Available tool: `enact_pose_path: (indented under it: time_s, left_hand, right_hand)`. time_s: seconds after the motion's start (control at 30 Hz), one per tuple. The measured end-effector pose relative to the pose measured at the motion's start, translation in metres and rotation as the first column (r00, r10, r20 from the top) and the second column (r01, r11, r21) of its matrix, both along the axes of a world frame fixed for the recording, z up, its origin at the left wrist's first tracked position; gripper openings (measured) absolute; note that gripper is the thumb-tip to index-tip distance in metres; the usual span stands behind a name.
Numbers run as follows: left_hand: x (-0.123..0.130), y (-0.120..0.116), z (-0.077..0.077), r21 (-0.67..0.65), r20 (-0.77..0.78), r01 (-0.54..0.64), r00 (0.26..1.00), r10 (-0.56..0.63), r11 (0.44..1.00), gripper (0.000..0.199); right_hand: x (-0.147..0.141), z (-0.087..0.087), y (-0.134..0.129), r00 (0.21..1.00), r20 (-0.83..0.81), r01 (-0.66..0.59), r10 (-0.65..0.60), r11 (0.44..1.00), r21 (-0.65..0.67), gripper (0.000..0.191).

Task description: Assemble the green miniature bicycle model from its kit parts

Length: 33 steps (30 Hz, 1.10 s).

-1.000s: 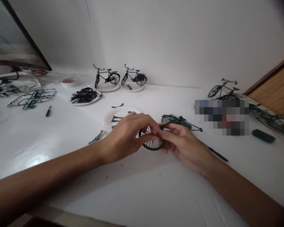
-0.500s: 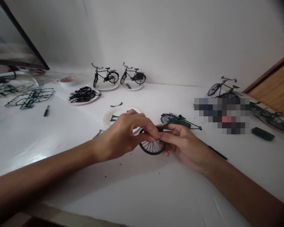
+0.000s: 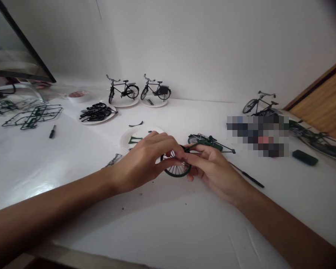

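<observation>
A small model bicycle wheel (image 3: 177,173) with a dark green rim and thin spokes is held upright above the table. My left hand (image 3: 152,158) pinches it near the hub, thumb and forefinger closed. From the other side my right hand (image 3: 212,164) grips the wheel, its fingertips meeting those of the left. A slim dark green bar (image 3: 192,147) sticks up by the right fingers; how it joins the wheel is covered. Behind the hands, a partly built green model bicycle (image 3: 205,142) lies on its side. Green parts (image 3: 134,139) rest on a paper plate (image 3: 125,139).
Two black model bicycles (image 3: 123,91) stand on plates by the wall. Black parts (image 3: 96,112) fill another plate. Green part frames (image 3: 35,116) and a short screwdriver (image 3: 52,131) lie left. At right are a dark-handled tool (image 3: 253,179) and a green block (image 3: 305,157).
The wheel and both hands sit slightly farther left and higher in view, while the background has also shifted a little left. Both hands keep their hold.
</observation>
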<state>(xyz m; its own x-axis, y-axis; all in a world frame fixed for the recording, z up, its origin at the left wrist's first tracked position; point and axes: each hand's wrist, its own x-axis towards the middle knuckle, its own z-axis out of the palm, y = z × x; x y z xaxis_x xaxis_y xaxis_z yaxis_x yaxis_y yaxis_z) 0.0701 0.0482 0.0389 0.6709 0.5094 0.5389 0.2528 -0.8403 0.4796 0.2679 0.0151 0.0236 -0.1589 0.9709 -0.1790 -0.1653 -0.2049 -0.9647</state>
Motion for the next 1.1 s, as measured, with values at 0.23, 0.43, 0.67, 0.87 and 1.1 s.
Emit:
enact_pose_path:
  time_s: [0.23,0.43,0.67,0.87,1.1]
  left_hand:
    - [0.001,-0.004,0.002,-0.012,0.011,-0.100,0.995,0.100,0.995,0.010]
    - [-0.002,0.002,0.005,0.023,-0.043,0.041,0.998,-0.040,0.999,0.011]
    - [-0.004,-0.001,0.012,0.021,-0.184,0.228,0.958,-0.220,0.973,0.015]
    - [-0.005,-0.003,0.016,0.222,-0.302,0.250,0.937,-0.177,0.942,0.012]
    - [-0.004,0.002,0.007,0.462,-0.347,0.186,0.938,-0.016,0.867,0.041]
  right_hand:
    - [0.001,-0.001,0.000,0.999,0.035,-0.017,0.017,1.000,-0.004,0.021]
    - [0.001,0.002,0.000,0.996,0.053,-0.069,0.069,0.998,-0.016,0.017]
    - [0.004,0.012,0.001,0.967,0.145,-0.211,0.212,0.977,-0.021,0.025]
    - [0.005,0.005,0.000,0.977,0.088,-0.198,0.195,0.980,0.028,0.025]
    - [0.002,0.006,-0.007,0.995,0.097,-0.014,-0.002,0.987,0.162,0.019]
